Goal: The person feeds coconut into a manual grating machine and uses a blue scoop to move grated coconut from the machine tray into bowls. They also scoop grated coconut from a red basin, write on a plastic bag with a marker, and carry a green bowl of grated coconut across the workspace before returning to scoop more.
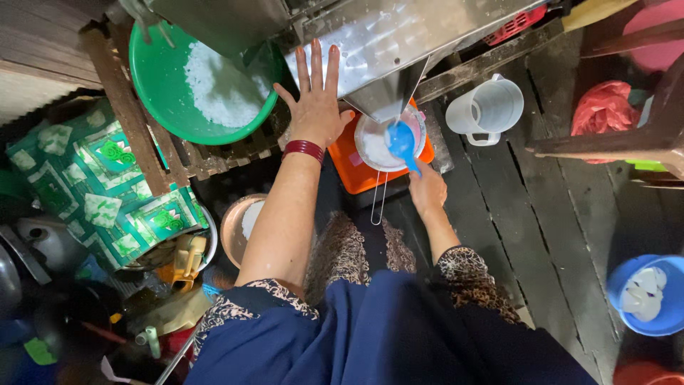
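Above the blue-skirted lap point(399, 335), the right hand point(426, 191) grips a blue scoop point(401, 141) over a half-filled wire strainer point(388, 139) of white gratings, left hand point(318, 107) spread flat on the metal machine point(399, 36); a green basin point(192, 78) holds more.

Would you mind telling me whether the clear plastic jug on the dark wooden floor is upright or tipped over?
Upright: the clear plastic jug stands on its base, open mouth facing up, handle at its side.

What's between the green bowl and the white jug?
In the head view, the metal machine, with the left hand flat on it, lies between the green bowl and the white jug.
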Demonstrator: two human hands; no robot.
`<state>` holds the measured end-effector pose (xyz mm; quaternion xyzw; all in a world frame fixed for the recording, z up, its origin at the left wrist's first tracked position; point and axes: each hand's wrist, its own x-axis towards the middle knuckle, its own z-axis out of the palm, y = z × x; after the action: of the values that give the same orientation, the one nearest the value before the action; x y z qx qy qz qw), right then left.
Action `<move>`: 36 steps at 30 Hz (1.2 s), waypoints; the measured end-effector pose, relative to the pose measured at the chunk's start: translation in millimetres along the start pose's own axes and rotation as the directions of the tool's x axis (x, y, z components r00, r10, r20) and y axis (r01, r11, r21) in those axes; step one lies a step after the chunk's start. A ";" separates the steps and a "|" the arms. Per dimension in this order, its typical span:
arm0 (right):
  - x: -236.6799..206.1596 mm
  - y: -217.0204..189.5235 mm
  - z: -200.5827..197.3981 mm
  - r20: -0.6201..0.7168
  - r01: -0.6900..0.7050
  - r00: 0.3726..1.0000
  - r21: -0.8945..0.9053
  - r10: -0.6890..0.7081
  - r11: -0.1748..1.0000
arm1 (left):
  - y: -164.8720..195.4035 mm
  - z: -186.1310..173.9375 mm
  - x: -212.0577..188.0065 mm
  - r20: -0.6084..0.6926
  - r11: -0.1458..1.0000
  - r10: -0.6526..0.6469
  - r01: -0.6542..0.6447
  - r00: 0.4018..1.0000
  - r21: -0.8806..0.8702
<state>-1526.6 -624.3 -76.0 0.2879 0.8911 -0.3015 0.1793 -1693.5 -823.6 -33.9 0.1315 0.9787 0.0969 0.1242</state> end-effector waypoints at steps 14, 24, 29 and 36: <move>12.0 -29.3 30.2 0.212 0.002 0.976 -0.190 0.039 0.982 | 0.9 -2.8 -1.4 0.029 1.000 -0.007 0.007 1.000 -0.015; 43.4 8.6 -2.0 0.159 0.169 0.975 -0.071 -0.156 0.983 | 1.0 -1.6 -2.6 0.025 1.000 0.001 -0.001 1.000 -0.018; 26.0 -11.8 7.5 0.194 0.165 0.976 -0.354 -0.100 0.921 | -1.7 0.8 -1.3 -0.006 1.000 0.012 -0.012 1.000 0.003; 56.7 9.9 -20.8 0.198 0.296 0.941 -0.093 -0.273 0.951 | 1.2 -4.6 -0.2 0.053 1.000 -0.011 0.010 0.999 0.017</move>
<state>-1567.2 -581.5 -92.6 0.1157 0.9199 -0.2944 0.2319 -1694.3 -823.3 -29.2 0.1299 0.9766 0.0845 0.1494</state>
